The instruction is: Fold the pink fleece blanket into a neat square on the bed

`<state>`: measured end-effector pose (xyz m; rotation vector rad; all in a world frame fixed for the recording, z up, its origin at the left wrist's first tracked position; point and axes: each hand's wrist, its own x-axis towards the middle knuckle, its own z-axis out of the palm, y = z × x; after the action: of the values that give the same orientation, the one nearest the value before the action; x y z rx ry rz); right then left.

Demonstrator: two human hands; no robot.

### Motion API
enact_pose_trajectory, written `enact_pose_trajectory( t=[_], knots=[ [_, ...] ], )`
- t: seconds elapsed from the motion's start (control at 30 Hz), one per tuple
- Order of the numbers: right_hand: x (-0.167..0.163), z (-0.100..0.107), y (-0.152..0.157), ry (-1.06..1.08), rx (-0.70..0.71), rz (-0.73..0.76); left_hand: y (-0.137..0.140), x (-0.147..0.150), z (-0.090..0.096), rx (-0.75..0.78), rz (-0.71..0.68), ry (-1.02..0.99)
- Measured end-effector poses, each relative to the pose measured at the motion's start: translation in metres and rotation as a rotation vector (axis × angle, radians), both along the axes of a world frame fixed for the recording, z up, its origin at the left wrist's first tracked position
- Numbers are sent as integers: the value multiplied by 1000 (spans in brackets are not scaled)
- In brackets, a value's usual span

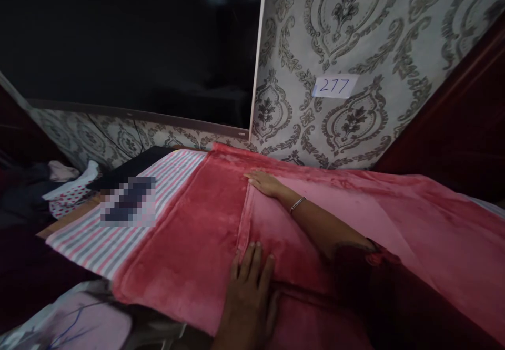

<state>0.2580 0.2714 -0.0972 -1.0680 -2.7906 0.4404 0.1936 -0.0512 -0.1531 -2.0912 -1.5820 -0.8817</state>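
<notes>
A red and pink plush blanket (189,224) lies spread on a table, with a stitched hem running across its middle. My left hand (248,281) rests palm down on it near the front edge, fingers stretched forward beside the hem. Farther back, my right hand (265,183) lies flat at the far end of that hem, a silver bangle (298,204) around its wrist. Neither hand grips anything; both touch the fabric.
A striped cloth (173,174) shows under the blanket on the left, with a blurred-out item (128,203) on it. Behind stand a large dark screen (130,45) and a patterned wall bearing a "277" paper label (334,85). A padded chair (90,321) is at front left.
</notes>
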Motion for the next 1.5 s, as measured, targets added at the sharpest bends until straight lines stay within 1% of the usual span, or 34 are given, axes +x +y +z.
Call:
enact_pose_trajectory(
  t=[0.1,0.2,0.27,0.37,0.47,0.57,0.67,0.73,0.8,0.87,0.93,1.0,1.07,1.17,1.23,1.3,1.37,1.43,1.5],
  knots=[
    [1,-7,6,20,9,-26,0,-1,2,-13,-13,4],
    [1,-7,5,24,13,-41,-1,-3,6,-32,-23,24],
    [0,-2,2,23,12,-56,-1,-4,7,-37,-21,18],
    [0,11,-3,31,19,-80,-1,-4,7,-41,-21,-4],
    [9,25,-15,102,68,-75,0,-5,8,-49,-31,-36],
    [35,32,-45,172,128,17,1,-4,12,-78,-44,-53],
    [75,31,-94,169,163,114,1,-2,16,-98,-54,-59],
    [104,27,-131,177,187,121,2,-1,17,-113,-58,-60],
    [134,22,-163,201,224,85,2,-2,16,-123,-61,-66],
    [161,16,-187,222,268,8,1,-5,15,-117,-65,-87],
    [183,10,-203,236,307,-82,3,-9,18,-95,-69,-113],
    [197,7,-212,246,334,-152,9,-9,27,-81,-69,-118],
    [202,8,-217,251,352,-194,21,-4,44,-111,-70,-86],
    [195,9,-218,225,358,-231,49,14,72,-232,-78,11],
    [186,5,-217,177,342,-272,68,27,81,-323,-84,90],
    [177,-2,-215,115,316,-311,83,37,79,-407,-84,166],
    [171,-11,-215,73,297,-324,91,41,69,-452,-70,227],
    [168,-16,-215,65,289,-321,93,42,58,-449,-52,263],
    [167,-16,-216,72,280,-321,93,41,52,-431,-40,279]
  ],
)
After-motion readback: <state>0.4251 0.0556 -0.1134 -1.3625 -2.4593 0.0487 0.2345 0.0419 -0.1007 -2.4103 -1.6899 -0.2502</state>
